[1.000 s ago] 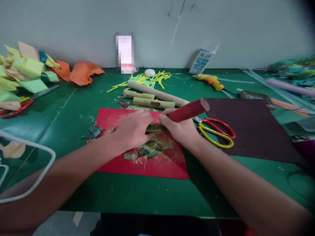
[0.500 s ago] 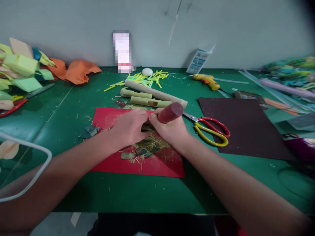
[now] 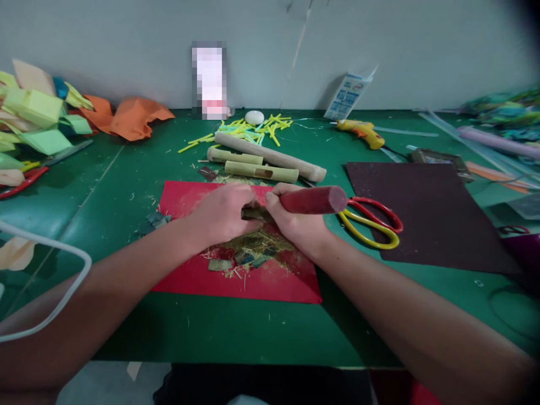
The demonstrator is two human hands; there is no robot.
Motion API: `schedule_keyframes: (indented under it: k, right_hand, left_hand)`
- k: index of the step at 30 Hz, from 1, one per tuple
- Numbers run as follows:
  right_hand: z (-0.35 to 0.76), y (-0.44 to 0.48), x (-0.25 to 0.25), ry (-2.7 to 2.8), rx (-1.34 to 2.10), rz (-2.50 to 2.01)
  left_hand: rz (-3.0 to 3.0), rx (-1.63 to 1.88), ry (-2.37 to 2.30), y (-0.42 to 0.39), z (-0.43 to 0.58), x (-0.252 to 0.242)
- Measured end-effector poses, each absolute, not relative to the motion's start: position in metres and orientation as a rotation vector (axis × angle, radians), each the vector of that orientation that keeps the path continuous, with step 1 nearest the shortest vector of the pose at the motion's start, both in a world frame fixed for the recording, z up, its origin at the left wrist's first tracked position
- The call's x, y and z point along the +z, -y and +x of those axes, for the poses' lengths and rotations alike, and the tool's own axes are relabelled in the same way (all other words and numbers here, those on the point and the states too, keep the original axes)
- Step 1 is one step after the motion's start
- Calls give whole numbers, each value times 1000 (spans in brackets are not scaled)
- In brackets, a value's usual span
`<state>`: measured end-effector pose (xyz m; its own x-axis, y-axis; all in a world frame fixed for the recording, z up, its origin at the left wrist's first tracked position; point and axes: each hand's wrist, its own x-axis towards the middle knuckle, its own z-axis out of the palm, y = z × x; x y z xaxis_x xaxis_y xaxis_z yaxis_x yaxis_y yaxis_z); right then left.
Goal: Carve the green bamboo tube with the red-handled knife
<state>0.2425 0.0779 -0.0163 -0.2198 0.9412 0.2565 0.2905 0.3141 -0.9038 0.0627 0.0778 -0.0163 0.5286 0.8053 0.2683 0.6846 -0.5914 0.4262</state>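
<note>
Over a red sheet (image 3: 236,289), my left hand (image 3: 223,214) is closed on a short bamboo tube (image 3: 251,214), most of it covered by the fingers. My right hand (image 3: 299,228) grips a tool by its thick red wooden handle (image 3: 312,200), which points right. The tool's working end is hidden at the bamboo, between the two hands. Below them lie shavings and dust (image 3: 253,242) with several dark bark chips (image 3: 220,264). Just beyond the sheet rest two notched bamboo tubes (image 3: 278,173) and a long pale wooden stick (image 3: 270,153).
Scissors (image 3: 373,239) with red and yellow handles lie right of my right hand, beside a dark sheet (image 3: 426,219). A yellow glue gun (image 3: 367,135) and yellow strips (image 3: 244,130) are at the back. Crumpled orange paper (image 3: 137,118) sits back left; a white frame (image 3: 84,281) is at left.
The tool's red handle has swung down and to the right, from pointing up toward me to lying nearly level. Both hands stay closed over the red sheet.
</note>
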Motion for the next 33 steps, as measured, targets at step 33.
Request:
schedule_keyframes:
  k: [33]
  right_hand:
    - [247,-89,-17,1653,901,-1085]
  left_hand:
    - [2517,556,-1272,-77,64,-14]
